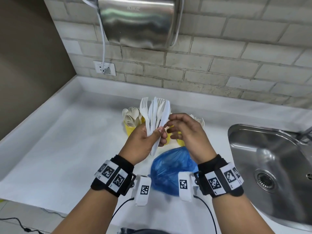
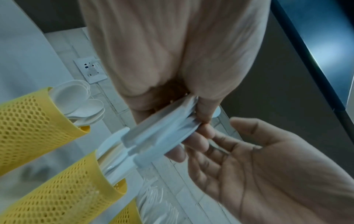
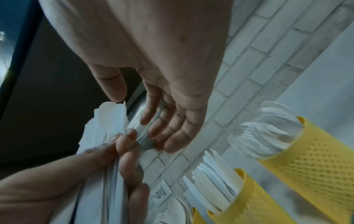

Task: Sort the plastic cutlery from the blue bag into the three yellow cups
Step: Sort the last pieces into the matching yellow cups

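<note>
- White table (image 1: 70, 149) runs beneath both hands, backed by a pale brick wall (image 1: 219, 68) with a steel hand dryer (image 1: 136, 22) mounted above and a wall socket (image 1: 105, 68) beyond the left hand; a steel sink (image 1: 273, 169) lies out past the right hand
- Left hand (image 1: 143, 141) grips a bundle of white forks and knives (image 1: 156, 115) by the handles, thumb across the front, heads fanned upward; the handle ends stick out below the fist
- Right hand (image 1: 185, 130) holds nothing; its fingers are loosely spread, fingertips just beside the bundle's edge, seemingly about to pick one piece out
- Cutlery looks very light, thin and fairly stiff but smooth; pieces probably slide over each other, so a loose grip could let the fan slip; the knife edges are serrated, and fork tines may snag on neighbours; taking a single piece by its neck or upper handle, just above the left thumb, looks safest
- Three yellow mesh cups stand beyond the hands: the spoon cup (image 1: 132, 124) past the left hand, the middle cup (image 3: 247, 201) holding knives, and the fork cup (image 3: 310, 153) past the right hand; in the head view the hands hide much of the last two
- Blue bag (image 1: 172, 169) lies crumpled on the table, nearer the person than the hands, between the wrists; whether anything remains inside cannot be told
- Full cups are the likely obstacle; standing heads may block a new piece going in
</note>
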The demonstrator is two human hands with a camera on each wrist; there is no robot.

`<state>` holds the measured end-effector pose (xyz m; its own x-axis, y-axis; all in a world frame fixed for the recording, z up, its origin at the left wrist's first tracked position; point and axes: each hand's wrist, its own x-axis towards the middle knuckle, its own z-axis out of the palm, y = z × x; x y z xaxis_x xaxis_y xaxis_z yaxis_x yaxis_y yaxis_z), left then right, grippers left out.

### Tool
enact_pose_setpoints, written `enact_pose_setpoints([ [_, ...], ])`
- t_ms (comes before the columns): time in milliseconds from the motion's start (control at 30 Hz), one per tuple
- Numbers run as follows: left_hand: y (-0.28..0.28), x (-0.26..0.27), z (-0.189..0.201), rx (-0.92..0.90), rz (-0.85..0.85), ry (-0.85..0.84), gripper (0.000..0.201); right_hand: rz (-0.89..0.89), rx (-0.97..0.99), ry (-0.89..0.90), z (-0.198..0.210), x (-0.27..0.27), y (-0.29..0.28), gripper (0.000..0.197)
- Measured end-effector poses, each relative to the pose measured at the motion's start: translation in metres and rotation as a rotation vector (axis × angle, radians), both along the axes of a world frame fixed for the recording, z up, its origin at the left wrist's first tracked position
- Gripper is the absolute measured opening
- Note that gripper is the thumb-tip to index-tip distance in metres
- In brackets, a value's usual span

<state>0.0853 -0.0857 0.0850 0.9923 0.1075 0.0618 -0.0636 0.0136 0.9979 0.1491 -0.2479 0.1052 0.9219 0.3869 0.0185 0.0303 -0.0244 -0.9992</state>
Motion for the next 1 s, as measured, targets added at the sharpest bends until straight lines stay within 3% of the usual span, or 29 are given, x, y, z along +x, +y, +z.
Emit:
enact_pose_setpoints([
  [133, 0.000, -0.005, 0.000, 0.022, -0.045, -0.006, 0.017, -0.058, -0.125, -0.256, 0.006, -0.002, 0.010, 0.014],
  [367, 0.012, -0.010, -0.001, 0.126, -0.031, 0.010, 0.018, -0.244, -0.060, -0.230, 0.000, 0.005, 0.022, 0.017],
  [567, 0.017, -0.006, 0.001, 0.107, -0.057, 0.024, 0.018, -0.374, 0.278, -0.024, 0.009, 0.015, 0.027, 0.017],
  [733, 0.020, -0.005, 0.001, 0.021, -0.078, 0.035, 0.020, -0.516, 0.686, 0.048, 0.023, 0.024, 0.016, 0.012],
  [867, 0.018, -0.004, 0.003, -0.023, -0.104, 0.038, 0.021, -0.404, 0.599, 0.003, 0.018, 0.024, 0.015, 0.013],
  [1000, 0.015, -0.002, 0.006, -0.048, -0.148, 0.028, 0.020, -0.113, 0.230, -0.040, 0.007, 0.011, 0.025, 0.016],
])
